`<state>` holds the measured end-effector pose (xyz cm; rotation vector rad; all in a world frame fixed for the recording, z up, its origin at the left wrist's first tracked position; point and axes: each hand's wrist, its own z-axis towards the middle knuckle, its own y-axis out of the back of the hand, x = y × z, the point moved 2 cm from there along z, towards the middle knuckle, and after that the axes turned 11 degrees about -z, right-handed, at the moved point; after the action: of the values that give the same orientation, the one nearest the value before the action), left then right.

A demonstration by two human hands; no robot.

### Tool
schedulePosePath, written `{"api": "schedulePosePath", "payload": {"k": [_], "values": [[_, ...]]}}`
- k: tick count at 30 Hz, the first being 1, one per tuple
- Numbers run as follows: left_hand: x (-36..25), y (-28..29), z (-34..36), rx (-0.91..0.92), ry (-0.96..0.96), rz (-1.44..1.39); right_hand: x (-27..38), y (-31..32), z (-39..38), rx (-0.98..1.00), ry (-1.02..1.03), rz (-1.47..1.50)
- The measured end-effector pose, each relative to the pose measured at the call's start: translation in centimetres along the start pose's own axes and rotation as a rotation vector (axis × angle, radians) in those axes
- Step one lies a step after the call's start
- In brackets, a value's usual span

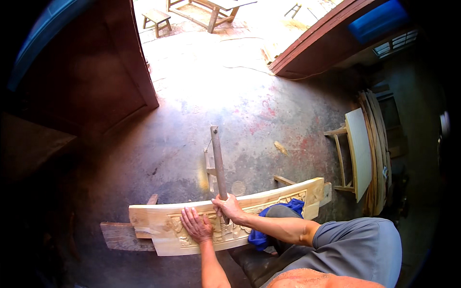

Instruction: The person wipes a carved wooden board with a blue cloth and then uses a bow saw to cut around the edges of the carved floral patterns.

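A long, pale wooden panel (149, 218) with relief carving lies crosswise in front of me, its upper edge gently curved. My left hand (196, 225) rests flat on the carving, fingers stretched out. Closed around the lower part of a long grey-brown bar (218, 161) is my right hand (229, 209). The bar slants away past the panel's far edge, and its near tip reaches the carving. A thin line runs from its far end toward a small grey piece (210, 172); whether they are joined I cannot tell. Blue cloth (259, 238) lies bunched under my bent knee on the panel.
A rough plank (126, 236) sticks out under the panel's left end. Boards (377, 153) and a pale-topped stool (359, 153) stand at the right. Dark red doors (91, 77) flank a bright opening, with a bench (213, 17) beyond. A wood scrap (280, 148) lies on the concrete floor.
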<state>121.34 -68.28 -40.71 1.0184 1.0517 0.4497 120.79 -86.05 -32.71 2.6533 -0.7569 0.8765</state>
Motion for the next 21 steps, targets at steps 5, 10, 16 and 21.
{"api": "schedulePosePath", "payload": {"k": [5,10,16,21], "values": [[-0.3,0.3,0.1,-0.002,-0.002,-0.009,-0.7,0.3,0.1,0.006,0.028,0.022],[-0.2,0.4,0.1,0.009,0.000,-0.009,-0.9,0.4,0.2,0.016,0.042,0.139],[-0.3,0.4,0.2,-0.001,-0.004,-0.031,-1.2,0.4,0.2,0.009,0.029,0.128],[-0.1,0.5,0.2,-0.003,-0.005,-0.021,-1.0,0.6,-0.1,0.011,0.039,0.176]]}}
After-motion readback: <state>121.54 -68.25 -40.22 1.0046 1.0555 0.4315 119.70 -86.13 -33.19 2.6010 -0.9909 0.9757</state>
